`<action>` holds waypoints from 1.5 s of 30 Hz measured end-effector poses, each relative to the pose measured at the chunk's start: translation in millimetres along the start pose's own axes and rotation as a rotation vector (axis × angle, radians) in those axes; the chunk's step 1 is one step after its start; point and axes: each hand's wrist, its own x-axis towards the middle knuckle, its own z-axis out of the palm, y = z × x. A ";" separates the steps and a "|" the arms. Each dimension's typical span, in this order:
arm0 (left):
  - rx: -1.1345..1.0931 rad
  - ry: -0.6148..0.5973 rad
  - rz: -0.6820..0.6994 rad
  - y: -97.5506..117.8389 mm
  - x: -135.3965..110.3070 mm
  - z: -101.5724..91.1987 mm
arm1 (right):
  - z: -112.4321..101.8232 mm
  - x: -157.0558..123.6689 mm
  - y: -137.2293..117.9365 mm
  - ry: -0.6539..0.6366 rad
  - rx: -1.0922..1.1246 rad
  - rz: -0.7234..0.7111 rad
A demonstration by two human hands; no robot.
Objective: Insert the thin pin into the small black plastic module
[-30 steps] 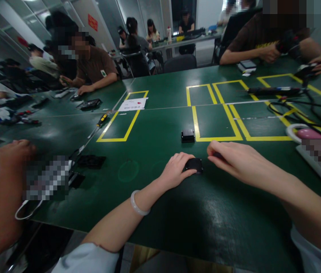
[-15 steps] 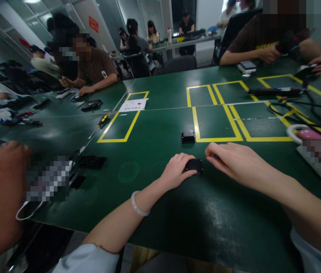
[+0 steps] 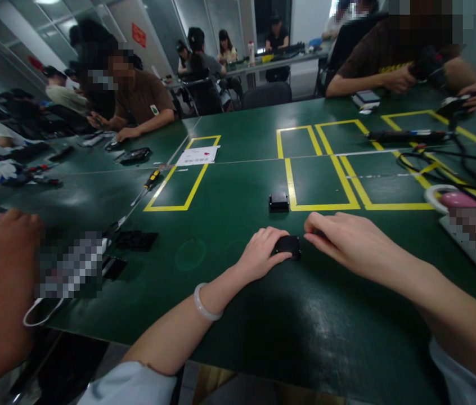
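Note:
On the green table lies a small black rectangular block with tiny bright dots at its corners. My left hand grips its left side, thumb along the near edge and fingers along the far edge. Just to the right, my right hand hovers with fingertips pinched together. Whatever those fingertips hold, if anything, is hidden. Beyond my hands sits a second black block, apart from both hands, beside a yellow tape outline.
Yellow tape rectangles mark the table. A screwdriver, a paper sheet and black flat parts lie left. Black cables and a pink-and-white object are right. A co-worker's arm rests at left.
Hardly anything differs. My right hand's fingertips have shifted very slightly; my left hand and both black blocks stay in place.

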 end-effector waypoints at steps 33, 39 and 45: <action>-0.004 0.003 -0.003 -0.7 0.0 0.5 | -1.8 -0.8 1.1 -0.015 0.015 0.021; -0.001 -0.009 -0.009 -0.2 0.6 -0.5 | -2.7 -2.4 1.1 0.009 0.084 -0.022; -0.007 -0.004 -0.011 -1.7 0.5 1.2 | 0.6 -1.0 1.9 0.050 0.021 0.015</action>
